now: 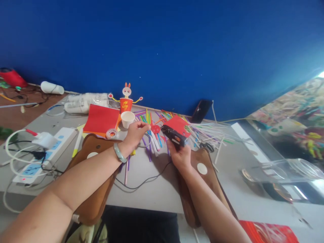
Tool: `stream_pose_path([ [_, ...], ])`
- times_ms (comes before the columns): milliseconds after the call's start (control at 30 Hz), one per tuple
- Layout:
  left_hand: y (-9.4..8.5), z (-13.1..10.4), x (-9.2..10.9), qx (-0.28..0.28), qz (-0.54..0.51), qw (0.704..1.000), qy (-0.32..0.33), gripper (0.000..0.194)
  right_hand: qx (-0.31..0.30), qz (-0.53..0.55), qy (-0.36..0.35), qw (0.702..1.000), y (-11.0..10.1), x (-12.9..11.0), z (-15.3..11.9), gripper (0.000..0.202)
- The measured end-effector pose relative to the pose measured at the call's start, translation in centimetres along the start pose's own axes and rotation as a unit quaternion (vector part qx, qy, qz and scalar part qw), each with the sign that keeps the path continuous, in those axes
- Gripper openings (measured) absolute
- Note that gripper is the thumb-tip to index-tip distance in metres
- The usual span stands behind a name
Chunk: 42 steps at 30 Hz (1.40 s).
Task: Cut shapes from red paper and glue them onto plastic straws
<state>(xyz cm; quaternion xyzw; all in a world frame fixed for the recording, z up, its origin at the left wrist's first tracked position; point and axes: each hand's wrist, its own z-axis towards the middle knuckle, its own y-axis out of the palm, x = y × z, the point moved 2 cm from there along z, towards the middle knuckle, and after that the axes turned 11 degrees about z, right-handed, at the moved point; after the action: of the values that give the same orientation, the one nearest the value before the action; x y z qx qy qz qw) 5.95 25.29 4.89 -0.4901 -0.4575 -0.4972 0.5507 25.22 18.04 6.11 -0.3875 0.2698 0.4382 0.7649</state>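
In the middle of the head view, my left hand [136, 133] pinches a small red paper cutout [155, 128] by its left edge. My right hand [180, 154] is wrapped round a black glue gun [174, 135], its nozzle pointing left, close to the cutout. A dark cord trails over the table below it. Just beyond my left hand stands a white paper cup [128, 119]. Behind that is a red paper cup [126, 105] with a rabbit head and two pipe-cleaner arms. Beneath my hands lie several markers [155, 143].
Brown cushions [97, 175] lie under both forearms. A power strip [48, 155] with cables is at left. Red paper sheets [101, 118], a tape roll [111, 133], bagged cups [86, 103], pipe cleaners [210, 130], scissors [207, 146] and a leaning phone [201, 111] surround the work area.
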Motion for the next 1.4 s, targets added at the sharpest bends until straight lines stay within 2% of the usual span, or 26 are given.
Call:
stream_pose_path([
  [67,-0.1,0.0,0.0,0.007,0.009,1.000,0.005,0.018,-0.024,-0.033,-0.059,0.997,0.3,-0.2,-0.2,0.017],
  [167,0.0,0.0,0.0,0.010,0.033,0.999,0.018,0.015,-0.044,-0.052,-0.091,0.993,0.6,-0.4,-0.4,0.015],
  [533,0.2,-0.5,0.3,0.020,0.087,0.991,0.104,0.011,-0.042,-0.083,-0.090,0.992,0.9,0.2,-0.7,0.023],
  [1400,0.3,-0.6,0.2,0.012,0.087,0.989,0.118,0.013,-0.032,-0.114,-0.095,0.988,1.0,0.6,-0.8,0.024],
])
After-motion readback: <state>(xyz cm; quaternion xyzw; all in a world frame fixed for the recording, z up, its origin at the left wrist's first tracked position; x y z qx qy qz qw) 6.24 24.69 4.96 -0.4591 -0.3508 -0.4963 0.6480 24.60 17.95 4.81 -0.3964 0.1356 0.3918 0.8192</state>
